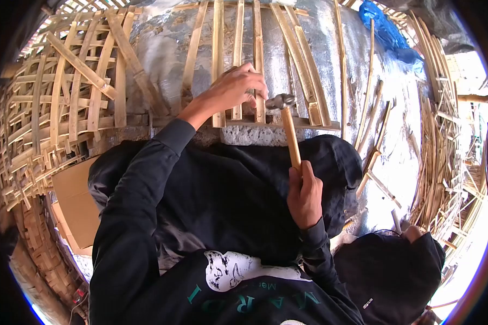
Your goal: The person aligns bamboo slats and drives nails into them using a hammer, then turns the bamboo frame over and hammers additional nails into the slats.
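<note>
My right hand (306, 196) is closed around the lower part of a hammer's wooden handle. The hammer (290, 132) points up and away, its metal head just right of my left fingers. My left hand (237, 88) reaches over several bamboo slats (258, 65) laid lengthwise on a crosswise wooden strip (200, 122). Its fingers are bent and drawn together above the slat nearest the hammer head; what they pinch, if anything, is hidden. A rough pale block (255, 136) lies under the strip, close to my covered knees.
Woven bamboo lattice (54, 103) stands on the left, above a cardboard piece (77, 200). Silvery sheeting (331, 59) spreads beneath the slats. Blue plastic (387, 32) and bundled bamboo strips (436, 162) are on the right. Dark clothing (390, 276) with some bare skin shows at lower right.
</note>
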Demonstrator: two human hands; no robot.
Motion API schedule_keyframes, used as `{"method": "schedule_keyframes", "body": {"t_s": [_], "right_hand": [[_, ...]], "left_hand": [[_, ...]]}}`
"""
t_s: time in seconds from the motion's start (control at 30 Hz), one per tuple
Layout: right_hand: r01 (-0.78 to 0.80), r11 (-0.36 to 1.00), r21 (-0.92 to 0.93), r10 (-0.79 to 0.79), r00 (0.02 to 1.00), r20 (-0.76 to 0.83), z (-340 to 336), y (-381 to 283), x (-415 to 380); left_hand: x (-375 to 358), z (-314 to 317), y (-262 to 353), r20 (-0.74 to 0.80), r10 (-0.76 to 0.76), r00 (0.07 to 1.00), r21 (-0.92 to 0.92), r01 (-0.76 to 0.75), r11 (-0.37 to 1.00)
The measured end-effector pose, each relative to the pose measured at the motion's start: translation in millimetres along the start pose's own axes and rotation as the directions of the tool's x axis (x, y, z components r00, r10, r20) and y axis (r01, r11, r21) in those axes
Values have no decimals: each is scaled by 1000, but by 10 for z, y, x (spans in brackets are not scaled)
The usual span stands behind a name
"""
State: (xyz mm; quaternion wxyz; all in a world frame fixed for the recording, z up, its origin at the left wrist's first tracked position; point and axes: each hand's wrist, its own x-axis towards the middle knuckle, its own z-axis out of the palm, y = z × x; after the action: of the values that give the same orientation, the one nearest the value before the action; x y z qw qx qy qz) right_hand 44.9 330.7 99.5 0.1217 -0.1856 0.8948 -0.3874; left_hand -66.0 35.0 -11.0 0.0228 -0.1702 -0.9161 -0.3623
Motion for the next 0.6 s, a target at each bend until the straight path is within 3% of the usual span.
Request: {"method": "schedule_keyframes", "body": {"t_s": [0.1,0.17,0.3,0.4,0.6], "right_hand": [[-42,999,-24,42,999,-19,-4,-19,-10],[68,983,-173,-64,998,29,-24,13,8],[-17,996,-82,23,997,68,-112,-121,57],[-12,984,-175,24,998,66,-74,-82,45],[29,993,-119,-24,999,41,-133,-105,59]], "left_hand": [[-5,5,-18,12,-1,1000,3,1,1000],[14,-4,21,18,0,1000,2,0,1000],[-9,16,7,-30,-23,999,-13,23,1000],[-14,11,7,-12,-29,1000,-8,29,1000],[-9,28,-10,-59,15,998,14,-14,1000]]}}
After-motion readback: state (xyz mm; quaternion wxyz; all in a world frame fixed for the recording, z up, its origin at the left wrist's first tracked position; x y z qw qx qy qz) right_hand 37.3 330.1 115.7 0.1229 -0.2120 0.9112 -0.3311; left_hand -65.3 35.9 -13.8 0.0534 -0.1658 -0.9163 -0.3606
